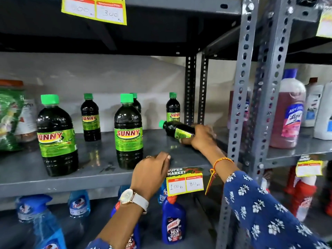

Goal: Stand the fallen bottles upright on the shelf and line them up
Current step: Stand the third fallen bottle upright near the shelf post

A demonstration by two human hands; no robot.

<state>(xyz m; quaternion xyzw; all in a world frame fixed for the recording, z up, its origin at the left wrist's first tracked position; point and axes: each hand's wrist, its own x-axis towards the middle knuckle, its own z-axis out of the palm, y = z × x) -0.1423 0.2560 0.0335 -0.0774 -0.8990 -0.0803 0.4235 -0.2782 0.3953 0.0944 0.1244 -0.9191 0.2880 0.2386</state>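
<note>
A small dark bottle (177, 129) with a green cap lies on its side, cap pointing left, near the right end of the grey shelf (53, 184). My right hand (201, 136) grips its base end. My left hand (152, 169) rests with curled fingers on the shelf's front edge and holds nothing. Two large Sunny bottles stand upright near the front, one at the left (56, 135) and one in the middle (128, 132). Small upright bottles stand further back, one on the left (90, 117), one at the back right (173, 107), and one mostly hidden behind the middle large bottle (136, 103).
Slotted metal uprights (242, 90) stand just right of my right hand. A price tag (185, 181) hangs from the shelf's front edge. A green packet (9, 119) sits at the far left. A pink cleaner bottle (289, 112) stands on the neighbouring shelf. Blue spray bottles (173, 220) stand below.
</note>
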